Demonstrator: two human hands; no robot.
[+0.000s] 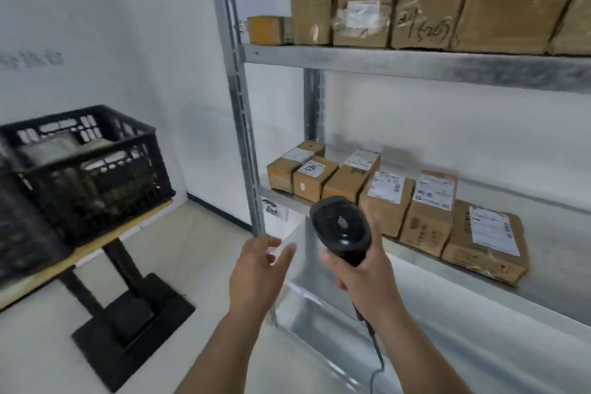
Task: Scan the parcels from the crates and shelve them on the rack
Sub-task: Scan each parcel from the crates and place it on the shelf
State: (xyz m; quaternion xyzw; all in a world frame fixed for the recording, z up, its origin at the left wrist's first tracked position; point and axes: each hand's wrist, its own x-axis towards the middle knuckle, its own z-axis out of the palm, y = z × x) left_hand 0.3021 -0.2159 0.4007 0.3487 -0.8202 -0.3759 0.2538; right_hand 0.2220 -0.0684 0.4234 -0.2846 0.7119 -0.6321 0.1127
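Few pkgs [64, 150] in blk crate [96, 176]

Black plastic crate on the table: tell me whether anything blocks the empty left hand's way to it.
Nothing visible does. The left hand is open in mid-air beside the grey metal rack's upright post; only open floor lies between it and the black plastic crate on the wooden table.
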